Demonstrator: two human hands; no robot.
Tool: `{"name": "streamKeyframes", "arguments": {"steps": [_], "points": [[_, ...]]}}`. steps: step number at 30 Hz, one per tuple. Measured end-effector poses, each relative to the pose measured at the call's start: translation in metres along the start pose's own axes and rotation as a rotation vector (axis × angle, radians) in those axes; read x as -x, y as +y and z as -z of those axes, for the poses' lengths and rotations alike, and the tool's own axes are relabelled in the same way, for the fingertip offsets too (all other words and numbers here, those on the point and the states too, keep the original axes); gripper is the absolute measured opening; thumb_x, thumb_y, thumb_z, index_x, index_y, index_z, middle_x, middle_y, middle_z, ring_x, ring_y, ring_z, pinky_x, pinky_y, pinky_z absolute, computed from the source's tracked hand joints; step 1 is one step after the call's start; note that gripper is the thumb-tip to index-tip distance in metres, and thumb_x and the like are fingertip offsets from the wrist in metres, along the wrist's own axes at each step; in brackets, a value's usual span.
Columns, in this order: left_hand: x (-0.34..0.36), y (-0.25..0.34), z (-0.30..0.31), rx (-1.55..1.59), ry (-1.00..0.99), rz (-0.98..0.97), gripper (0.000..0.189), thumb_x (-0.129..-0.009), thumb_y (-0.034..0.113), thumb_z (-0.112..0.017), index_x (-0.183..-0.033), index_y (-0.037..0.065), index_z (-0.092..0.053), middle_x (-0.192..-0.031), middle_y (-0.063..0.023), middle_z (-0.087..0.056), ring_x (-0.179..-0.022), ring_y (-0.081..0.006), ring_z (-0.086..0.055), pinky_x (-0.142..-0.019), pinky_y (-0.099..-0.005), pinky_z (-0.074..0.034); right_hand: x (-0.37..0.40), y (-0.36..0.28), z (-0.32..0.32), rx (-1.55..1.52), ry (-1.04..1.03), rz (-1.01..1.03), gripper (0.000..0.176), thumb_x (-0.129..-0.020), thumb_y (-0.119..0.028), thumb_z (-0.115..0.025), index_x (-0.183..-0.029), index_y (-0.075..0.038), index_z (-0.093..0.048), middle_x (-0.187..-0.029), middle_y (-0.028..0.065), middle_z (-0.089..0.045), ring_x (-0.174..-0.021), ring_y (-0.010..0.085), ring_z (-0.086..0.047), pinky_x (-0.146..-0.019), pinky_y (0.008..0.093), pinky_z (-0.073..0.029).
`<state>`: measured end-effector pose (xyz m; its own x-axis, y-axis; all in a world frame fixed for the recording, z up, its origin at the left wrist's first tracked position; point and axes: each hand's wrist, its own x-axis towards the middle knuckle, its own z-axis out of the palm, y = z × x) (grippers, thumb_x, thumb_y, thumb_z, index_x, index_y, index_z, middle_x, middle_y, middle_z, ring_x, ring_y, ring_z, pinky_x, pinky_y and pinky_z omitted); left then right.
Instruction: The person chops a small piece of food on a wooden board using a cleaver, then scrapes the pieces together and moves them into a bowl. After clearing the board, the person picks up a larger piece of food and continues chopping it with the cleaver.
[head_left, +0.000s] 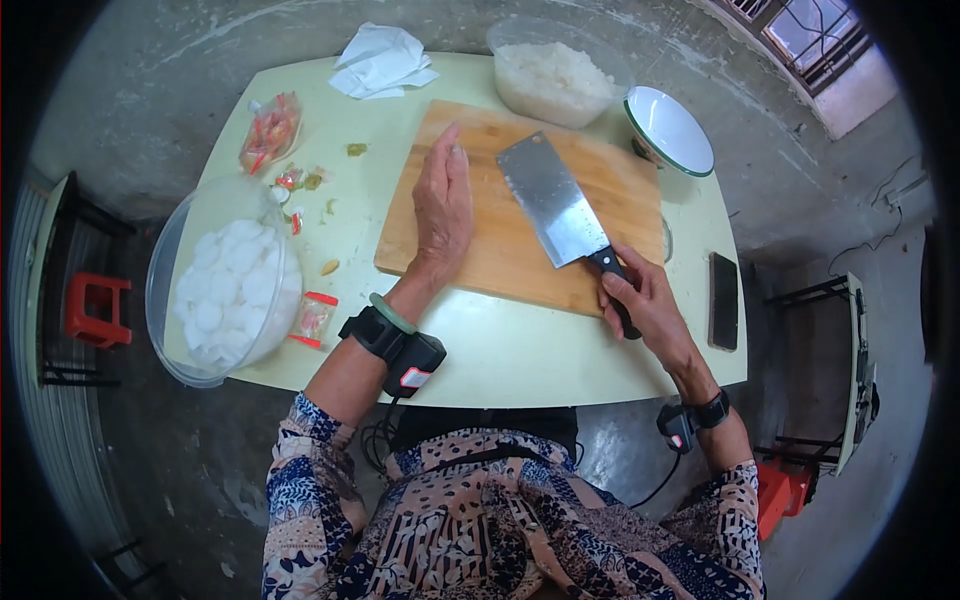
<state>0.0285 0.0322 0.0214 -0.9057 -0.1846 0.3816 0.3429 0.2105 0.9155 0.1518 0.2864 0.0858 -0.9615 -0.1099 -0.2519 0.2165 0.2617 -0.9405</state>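
My right hand (645,300) grips the black handle of a cleaver (555,200), whose broad blade lies flat over the wooden cutting board (480,265). The blade points away from me and leans to the left. At the board's left side, my left hand (443,195) is held on edge with its fingers stretched out, palm turned toward the blade. Nothing shows in that hand. A green bangle (392,313) circles the left wrist.
Left on the table (480,360) stands a clear bowl of white round pieces (228,290), near small wrappers and a bag of red-wrapped items (270,132). Behind the board are white tissue (383,62), a tub of whitish food (552,80) and an enamel bowl (670,130). A phone (723,300) lies right.
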Motion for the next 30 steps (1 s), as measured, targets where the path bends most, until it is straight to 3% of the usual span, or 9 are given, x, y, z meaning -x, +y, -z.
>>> {"name": "streamKeyframes", "arguments": {"steps": [12,15,18,20,22,26,30], "points": [[0.000,0.003,-0.001,0.119,0.049,0.009,0.043,-0.112,0.026,-0.044,-0.145,0.000,-0.054,-0.137,-0.0209,-0.063,-0.122,-0.0299,-0.062,-0.105,-0.0393,-0.047,0.007,-0.004,-0.014,0.002,-0.057,-0.004,0.054,-0.107,-0.015,-0.058,-0.157,-0.002,-0.044,-0.079,0.0006,-0.059,-0.055,0.0069,-0.053,-0.047,0.0243,-0.045],[0.003,0.011,0.004,0.095,0.021,0.080,0.043,-0.112,0.026,-0.044,-0.145,0.000,-0.055,-0.134,-0.0205,-0.065,-0.120,-0.0301,-0.063,-0.103,-0.0394,-0.048,0.014,-0.001,-0.027,-0.029,-0.196,-0.046,0.052,-0.107,-0.017,-0.060,-0.155,0.000,-0.046,-0.079,0.0015,-0.059,-0.055,0.0074,-0.054,-0.048,0.0232,-0.046],[-0.006,0.011,0.005,0.066,0.039,0.049,0.043,-0.112,0.027,-0.044,-0.144,0.000,-0.055,-0.132,-0.0211,-0.066,-0.120,-0.0303,-0.064,-0.104,-0.0379,-0.048,0.018,0.000,-0.036,-0.057,-0.211,-0.036,0.051,-0.108,-0.017,-0.059,-0.154,0.000,-0.046,-0.079,0.0020,-0.059,-0.055,0.0077,-0.054,-0.048,0.0232,-0.046],[-0.019,0.003,0.008,0.147,0.176,-0.094,0.044,-0.113,0.028,-0.044,-0.143,-0.002,-0.056,-0.132,-0.0206,-0.067,-0.122,-0.0299,-0.064,-0.106,-0.0360,-0.048,0.017,0.001,-0.035,-0.075,-0.212,-0.024,0.052,-0.107,-0.015,-0.060,-0.154,0.000,-0.046,-0.080,0.0035,-0.061,-0.053,0.0083,-0.054,-0.046,0.0237,-0.046],[-0.029,0.006,0.020,0.175,0.189,-0.083,0.047,-0.113,0.032,-0.043,-0.146,0.000,-0.055,-0.134,-0.0210,-0.066,-0.123,-0.0279,-0.063,-0.109,-0.0369,-0.046,0.015,0.002,-0.030,-0.284,-0.256,-0.130,0.053,-0.105,-0.011,-0.061,-0.154,0.000,-0.045,-0.080,0.0053,-0.063,-0.051,0.0092,-0.054,-0.043,0.0241,-0.045],[-0.039,0.012,0.037,0.216,0.238,-0.009,0.049,-0.113,0.034,-0.043,-0.149,0.002,-0.054,-0.132,-0.0206,-0.066,-0.124,-0.0256,-0.062,-0.110,-0.0386,-0.045,0.009,0.002,-0.015,-0.376,-0.205,-0.156,0.057,-0.103,-0.007,-0.061,-0.156,0.002,-0.042,-0.081,0.0062,-0.063,-0.053,0.0098,-0.055,-0.042,0.0247,-0.046],[-0.037,0.015,0.050,0.219,0.266,-0.014,0.045,-0.111,0.028,-0.048,-0.146,0.002,-0.057,-0.127,-0.0189,-0.068,-0.119,-0.0235,-0.064,-0.106,-0.0365,-0.048,-0.007,0.002,0.016,-0.219,-0.019,-0.065,0.053,-0.103,-0.008,-0.061,-0.153,0.001,-0.046,-0.077,0.0063,-0.063,-0.050,0.0105,-0.055,-0.040,0.0252,-0.044]]}}
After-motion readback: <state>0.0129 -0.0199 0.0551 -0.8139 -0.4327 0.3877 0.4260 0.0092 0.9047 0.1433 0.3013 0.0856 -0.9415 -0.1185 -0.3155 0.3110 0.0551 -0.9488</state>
